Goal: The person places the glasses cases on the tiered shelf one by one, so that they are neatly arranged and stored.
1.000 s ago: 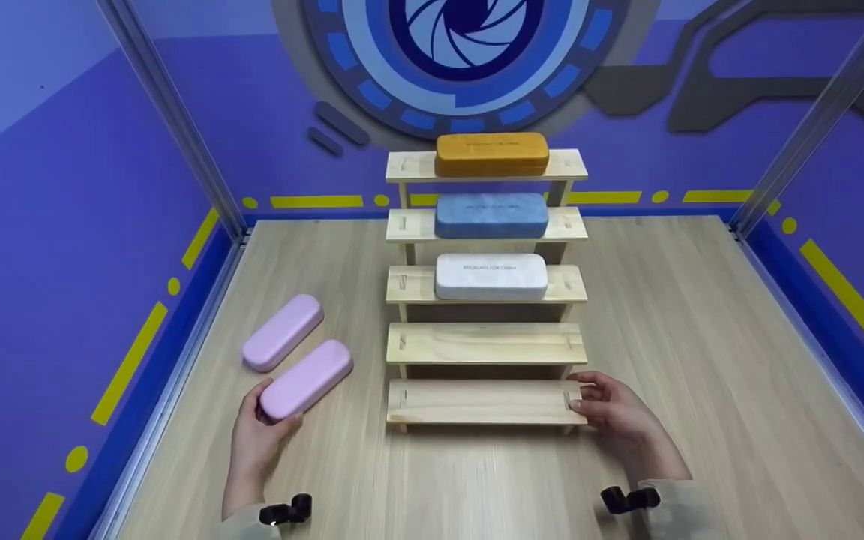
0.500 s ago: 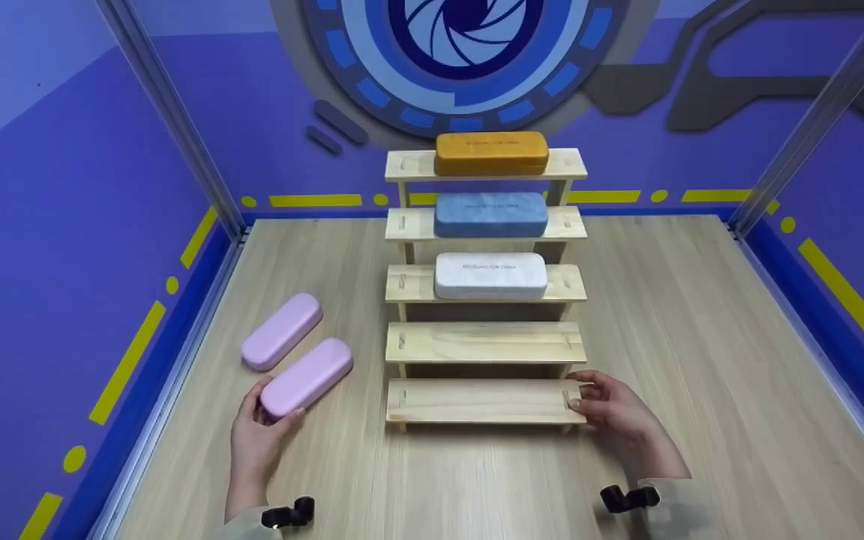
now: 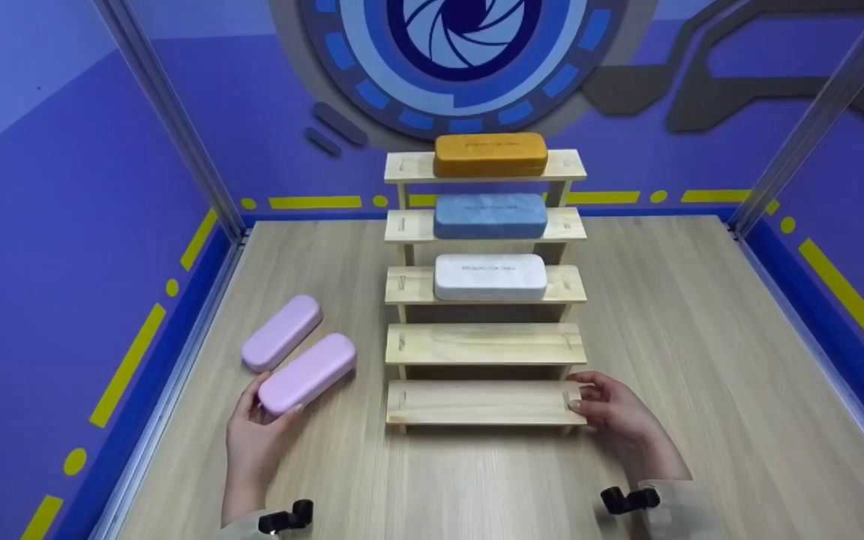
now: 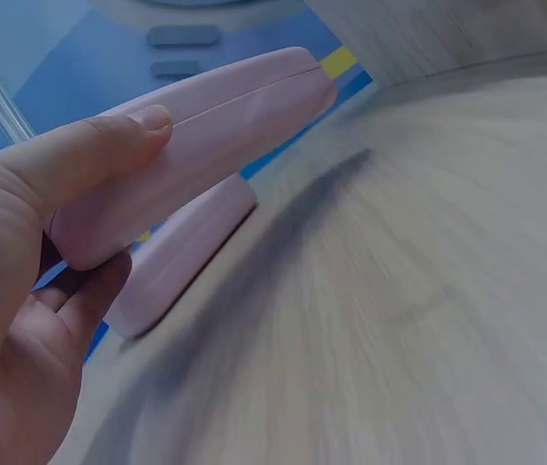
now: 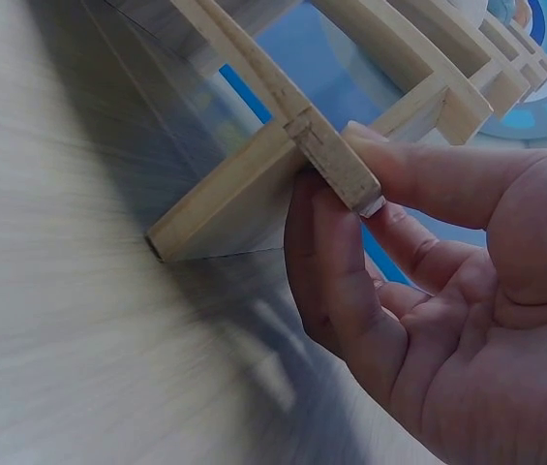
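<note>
My left hand [image 3: 250, 439] grips the near end of a pink glasses case [image 3: 308, 373], thumb along its side and fingers under it. In the left wrist view this case [image 4: 205, 145] is raised off the table, with its shadow below. A second pink glasses case [image 3: 282, 332] lies on the table just behind it. My right hand [image 3: 618, 409] pinches the right end of the lowest step of a wooden stepped rack [image 3: 484, 403]. In the right wrist view, the thumb is on top of the board [image 5: 336, 170] and the fingers are curled underneath.
Higher on the rack sit a white glasses case [image 3: 490, 277], a blue one [image 3: 490, 216] and an orange one [image 3: 490, 154], one per step. The second step from the bottom [image 3: 486, 343] is bare wood. Printed purple walls enclose the wooden table [image 3: 702, 315].
The held pink glasses case has risen from the table, its far end shifting slightly up and right along with my left hand. My right hand keeps its hold on the rack.
</note>
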Demonstrator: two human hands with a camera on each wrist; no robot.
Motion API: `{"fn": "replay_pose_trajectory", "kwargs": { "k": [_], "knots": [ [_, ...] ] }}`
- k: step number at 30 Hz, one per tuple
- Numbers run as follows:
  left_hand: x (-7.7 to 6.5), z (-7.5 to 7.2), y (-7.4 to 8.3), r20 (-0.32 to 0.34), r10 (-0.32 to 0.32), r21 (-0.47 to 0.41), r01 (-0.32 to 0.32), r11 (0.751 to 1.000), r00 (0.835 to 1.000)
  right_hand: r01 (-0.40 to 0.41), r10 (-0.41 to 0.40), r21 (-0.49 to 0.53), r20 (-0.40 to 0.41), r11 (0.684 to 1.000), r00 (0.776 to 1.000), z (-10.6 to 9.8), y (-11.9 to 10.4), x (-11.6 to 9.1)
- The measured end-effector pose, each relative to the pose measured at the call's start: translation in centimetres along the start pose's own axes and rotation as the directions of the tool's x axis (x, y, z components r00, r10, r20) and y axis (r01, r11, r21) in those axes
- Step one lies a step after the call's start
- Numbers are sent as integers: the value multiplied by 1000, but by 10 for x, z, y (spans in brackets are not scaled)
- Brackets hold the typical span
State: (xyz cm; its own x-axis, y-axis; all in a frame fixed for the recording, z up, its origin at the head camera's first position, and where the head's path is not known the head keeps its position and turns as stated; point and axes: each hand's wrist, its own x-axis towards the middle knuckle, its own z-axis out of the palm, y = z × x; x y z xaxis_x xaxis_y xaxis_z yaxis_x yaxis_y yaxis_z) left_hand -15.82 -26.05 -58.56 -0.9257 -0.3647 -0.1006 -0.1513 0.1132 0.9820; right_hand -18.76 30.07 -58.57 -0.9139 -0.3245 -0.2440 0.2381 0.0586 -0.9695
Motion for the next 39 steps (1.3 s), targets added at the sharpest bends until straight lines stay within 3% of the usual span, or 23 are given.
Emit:
{"fn": "replay_pose_trajectory", "kwargs": {
  "k": [6, 11, 16, 21, 27, 34, 39],
  "knots": [
    [-2, 0, 14, -11, 72, -7, -72, 997, 997, -1, 1, -11, -6, 1000, 1000, 0, -1, 0],
    [-7, -1, 28, -20, 89, -36, -90, 995, 996, -8, 8, -19, -15, 1000, 1000, 1, -1, -1],
    [-13, -1, 42, -5, 116, -66, -116, 991, 993, 0, 0, -2, -8, 1000, 1000, 1, 0, -1],
    [-18, 3, 55, 20, 188, -74, -186, 980, 982, -1, 1, 37, 1, 999, 1000, 2, 1, 0],
    [-25, 10, 69, 43, 282, -70, -279, 958, 958, -7, 7, 40, -2, 999, 1000, 2, 0, 1],
    [-28, 22, 83, 97, 429, -110, -419, 901, 898, -10, 10, 15, -7, 1000, 1000, 2, -1, -1],
    [-26, 31, 89, 155, 469, -165, -445, 880, 870, -11, 11, -2, -14, 1000, 1000, 1, 0, 0]
  ]
}}
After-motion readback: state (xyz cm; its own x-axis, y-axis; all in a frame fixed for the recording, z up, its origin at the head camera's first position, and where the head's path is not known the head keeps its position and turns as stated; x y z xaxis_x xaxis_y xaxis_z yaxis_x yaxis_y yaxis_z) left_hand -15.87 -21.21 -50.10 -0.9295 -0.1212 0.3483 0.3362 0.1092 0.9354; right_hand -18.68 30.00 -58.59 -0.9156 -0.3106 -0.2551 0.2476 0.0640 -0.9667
